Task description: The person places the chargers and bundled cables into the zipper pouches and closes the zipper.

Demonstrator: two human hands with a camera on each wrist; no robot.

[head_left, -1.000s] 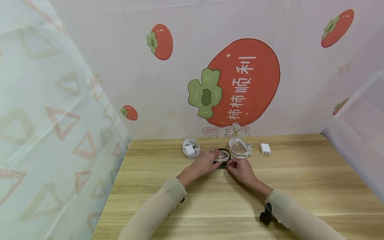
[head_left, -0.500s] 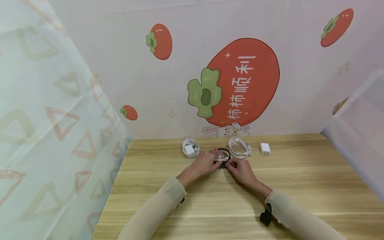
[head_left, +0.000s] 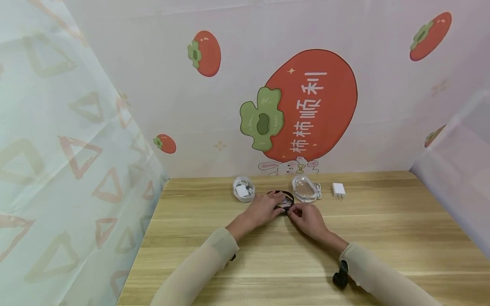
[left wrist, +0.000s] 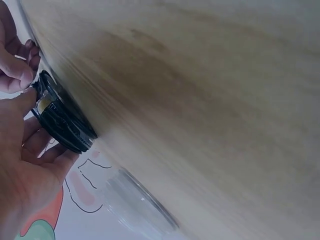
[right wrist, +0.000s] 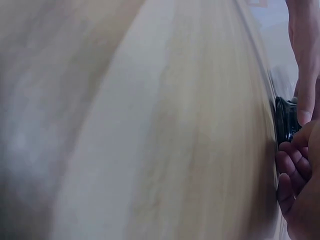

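Observation:
A small round black zip case (head_left: pixel 285 205) with a see-through top lies on the table near its back edge, small items showing inside. My left hand (head_left: pixel 263 208) holds it from the left, fingers spread over its top and thumb at the near side. In the left wrist view, the case (left wrist: pixel 65 122) stands between thumb and fingers, with zipper teeth along its side. My right hand (head_left: pixel 309 220) pinches at the case's near right edge, thumb against index finger. The right wrist view shows those fingertips against the dark case (right wrist: pixel 285 117); what they pinch, likely the zip end, is mostly hidden.
Behind the left hand sits a round clear case (head_left: pixel 250 197) with a white charger and cable in it. A clear bag (head_left: pixel 298 198) with a coiled white cable (head_left: pixel 318 191) lies behind the right hand. Farther right is a white plug adapter (head_left: pixel 338 189). A printed cloth backs the table.
The left fingers have shifted slightly over the case, and more of its black rim shows on the left. The right hand stays pinching at nearly the same spot.

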